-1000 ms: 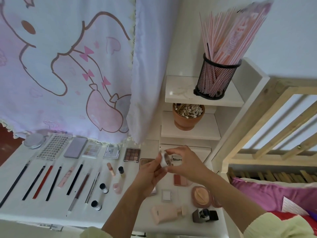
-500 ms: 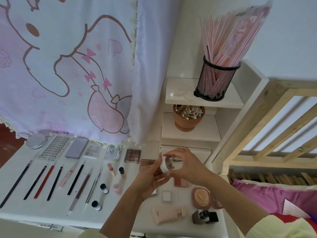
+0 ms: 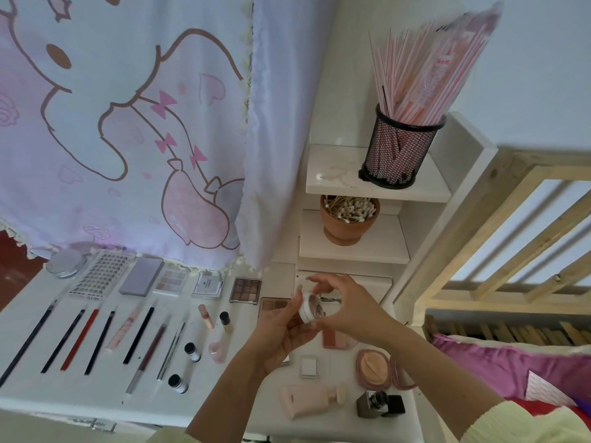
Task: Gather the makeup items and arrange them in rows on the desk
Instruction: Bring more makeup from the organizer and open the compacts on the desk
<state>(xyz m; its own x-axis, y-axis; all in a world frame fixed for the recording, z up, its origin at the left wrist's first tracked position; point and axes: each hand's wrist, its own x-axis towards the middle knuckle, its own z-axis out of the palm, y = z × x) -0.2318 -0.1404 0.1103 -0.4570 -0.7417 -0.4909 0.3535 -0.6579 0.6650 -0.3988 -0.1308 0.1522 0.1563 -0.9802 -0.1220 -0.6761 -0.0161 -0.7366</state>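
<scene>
White plastic, round and tipped on its side, a small jar [image 3: 309, 310] sits between both hands above the white desk [image 3: 38, 388]. The left hand [image 3: 278, 343] cups it from below with curled fingers, and the right hand [image 3: 351, 310] pinches its rim from the other side. What the jar's face shows cannot be made out.

Left of the jar lies a brown nine-pan eyeshadow palette [image 3: 245, 290], and farther left a row of dark and red pencils [image 3: 80, 338]. Directly below the jar, partly hidden by the right hand, is a pink blush pan [image 3: 335, 340]. Nearer the camera lie a small white square pan [image 3: 308, 366], an open round pink powder compact [image 3: 372, 367] and a pale pink bottle [image 3: 308, 399] on its side.

Above the jar, a terracotta pot [image 3: 348, 228] holds cotton swabs [image 3: 350, 207]. Higher still, a black mesh cup [image 3: 399, 151] holds pink striped sticks [image 3: 425, 68].
</scene>
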